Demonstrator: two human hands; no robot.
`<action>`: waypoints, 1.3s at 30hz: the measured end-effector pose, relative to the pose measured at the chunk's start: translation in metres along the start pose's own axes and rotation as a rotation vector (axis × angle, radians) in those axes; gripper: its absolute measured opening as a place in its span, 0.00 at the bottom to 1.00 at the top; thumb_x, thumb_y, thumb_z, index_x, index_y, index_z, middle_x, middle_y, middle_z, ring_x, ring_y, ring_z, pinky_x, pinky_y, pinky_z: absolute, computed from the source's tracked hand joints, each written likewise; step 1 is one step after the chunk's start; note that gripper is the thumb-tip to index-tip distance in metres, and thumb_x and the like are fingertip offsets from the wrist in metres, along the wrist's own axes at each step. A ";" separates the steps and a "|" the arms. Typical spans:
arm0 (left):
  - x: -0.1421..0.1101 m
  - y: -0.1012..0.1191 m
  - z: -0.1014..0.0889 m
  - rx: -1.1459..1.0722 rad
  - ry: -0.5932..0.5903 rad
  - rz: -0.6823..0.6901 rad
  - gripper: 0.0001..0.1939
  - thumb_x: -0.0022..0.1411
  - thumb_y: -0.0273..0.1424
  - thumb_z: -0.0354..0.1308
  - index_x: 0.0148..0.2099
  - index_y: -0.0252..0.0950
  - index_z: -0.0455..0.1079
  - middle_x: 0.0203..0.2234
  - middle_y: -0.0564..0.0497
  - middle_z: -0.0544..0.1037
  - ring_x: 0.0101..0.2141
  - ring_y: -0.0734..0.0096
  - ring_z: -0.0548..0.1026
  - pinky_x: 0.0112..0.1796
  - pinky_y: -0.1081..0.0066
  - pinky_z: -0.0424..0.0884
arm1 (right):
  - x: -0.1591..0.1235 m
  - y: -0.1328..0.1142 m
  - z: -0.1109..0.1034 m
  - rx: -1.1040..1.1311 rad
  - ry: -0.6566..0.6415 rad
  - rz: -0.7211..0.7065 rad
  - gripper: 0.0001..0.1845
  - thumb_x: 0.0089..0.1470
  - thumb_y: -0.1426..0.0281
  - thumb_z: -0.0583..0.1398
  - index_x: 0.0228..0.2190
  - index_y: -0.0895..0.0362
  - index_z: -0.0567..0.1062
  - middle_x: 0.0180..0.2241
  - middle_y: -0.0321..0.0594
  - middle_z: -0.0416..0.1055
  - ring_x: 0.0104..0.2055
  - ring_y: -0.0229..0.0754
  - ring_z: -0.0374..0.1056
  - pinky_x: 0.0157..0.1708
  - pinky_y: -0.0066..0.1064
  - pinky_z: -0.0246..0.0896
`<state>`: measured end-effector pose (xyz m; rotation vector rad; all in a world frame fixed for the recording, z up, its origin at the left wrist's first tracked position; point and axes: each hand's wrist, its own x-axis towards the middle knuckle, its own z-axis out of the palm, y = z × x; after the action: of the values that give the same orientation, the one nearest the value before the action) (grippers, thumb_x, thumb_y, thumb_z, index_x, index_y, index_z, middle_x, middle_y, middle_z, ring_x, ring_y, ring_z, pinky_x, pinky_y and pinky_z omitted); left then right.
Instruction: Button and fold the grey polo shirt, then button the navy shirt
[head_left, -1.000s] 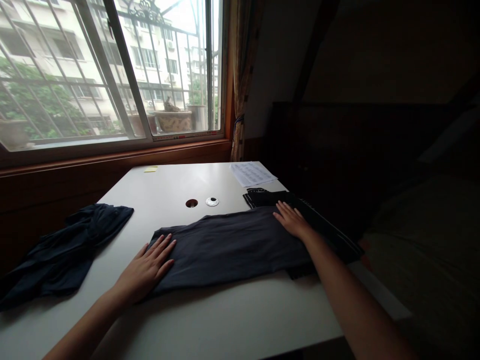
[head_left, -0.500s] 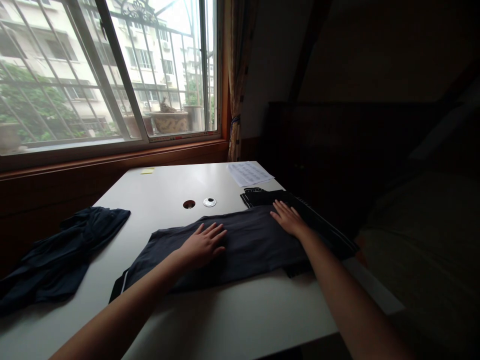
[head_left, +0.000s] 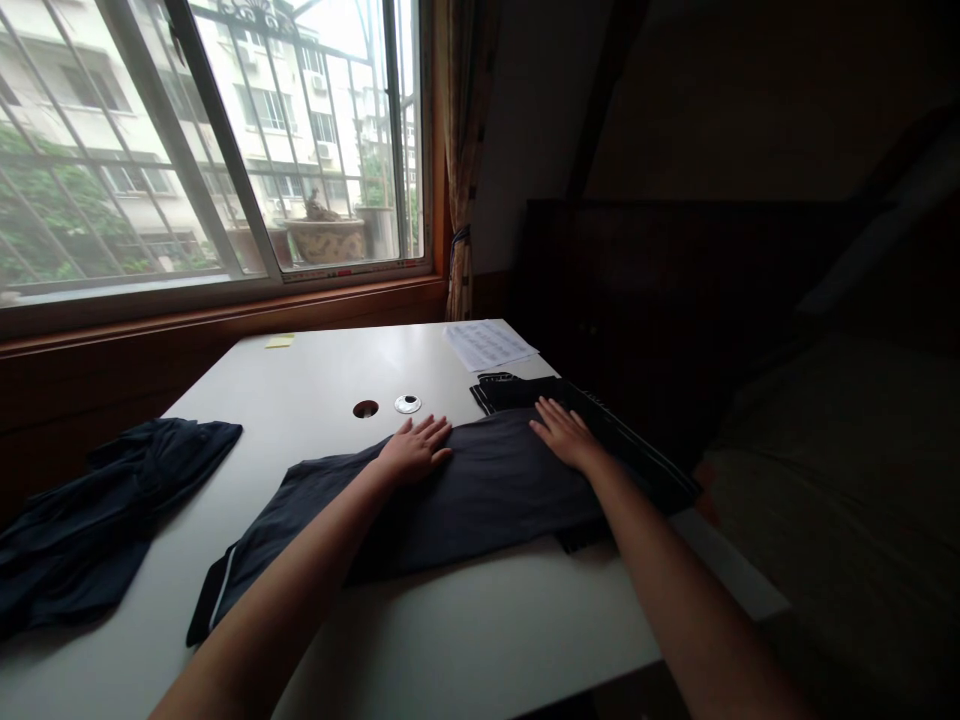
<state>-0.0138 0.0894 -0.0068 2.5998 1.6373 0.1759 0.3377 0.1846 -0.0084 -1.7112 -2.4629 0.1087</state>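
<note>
The dark grey garment (head_left: pixel 480 500) lies in the centre of the frame on the white table (head_left: pixel 450 640), its long axis running from lower left to right of centre, slanting slightly upward. Both hands lie over it: the left hand (head_left: pixel 415 450) at its upper edge near mid-length, the right hand (head_left: pixel 564 433) on its right end, where it overlaps a white-trimmed black garment (head_left: pixel 637 440). The left hand is nearer the white-striped black band (head_left: pixel 210 600) at lower left (partly behind the left forearm). Both hands are flat, fingers extended and somewhat spread, touching cloth but gripping nothing.
</note>
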 end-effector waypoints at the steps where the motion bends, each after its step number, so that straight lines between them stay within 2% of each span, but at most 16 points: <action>1: -0.002 -0.003 -0.001 0.000 0.000 -0.003 0.33 0.73 0.52 0.34 0.73 0.45 0.46 0.71 0.50 0.50 0.70 0.54 0.47 0.66 0.48 0.43 | 0.000 0.000 0.000 0.001 0.002 -0.001 0.38 0.66 0.47 0.37 0.69 0.51 0.50 0.72 0.35 0.40 0.74 0.44 0.35 0.70 0.48 0.33; 10: -0.024 -0.015 -0.004 -0.011 -0.001 -0.019 0.33 0.72 0.52 0.35 0.73 0.46 0.45 0.71 0.50 0.48 0.70 0.56 0.46 0.67 0.47 0.40 | -0.002 -0.002 -0.003 -0.003 -0.002 -0.004 0.38 0.66 0.47 0.37 0.69 0.52 0.50 0.72 0.35 0.40 0.74 0.45 0.36 0.70 0.48 0.34; 18: -0.044 -0.029 -0.008 -0.015 -0.007 -0.203 0.33 0.73 0.51 0.33 0.73 0.43 0.46 0.72 0.49 0.46 0.71 0.55 0.42 0.66 0.43 0.42 | 0.000 0.000 -0.001 0.000 0.015 -0.007 0.38 0.66 0.48 0.38 0.69 0.54 0.51 0.72 0.37 0.41 0.74 0.44 0.36 0.70 0.49 0.35; 27: -0.047 -0.031 -0.006 -0.014 0.006 -0.233 0.32 0.73 0.50 0.35 0.73 0.46 0.46 0.72 0.51 0.46 0.71 0.56 0.41 0.66 0.44 0.42 | 0.001 0.001 0.001 0.010 0.020 -0.006 0.36 0.66 0.48 0.39 0.69 0.51 0.51 0.72 0.36 0.41 0.73 0.46 0.37 0.70 0.49 0.35; 39: -0.046 -0.030 -0.009 -0.026 0.007 -0.218 0.32 0.73 0.51 0.35 0.72 0.45 0.50 0.71 0.51 0.50 0.70 0.55 0.45 0.65 0.42 0.42 | 0.000 0.001 0.000 0.011 0.024 -0.008 0.37 0.67 0.48 0.39 0.69 0.53 0.52 0.72 0.37 0.42 0.73 0.45 0.37 0.70 0.49 0.35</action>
<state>-0.0614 0.0611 -0.0042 2.3816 1.8903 0.1925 0.3385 0.1847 -0.0089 -1.6878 -2.4477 0.0999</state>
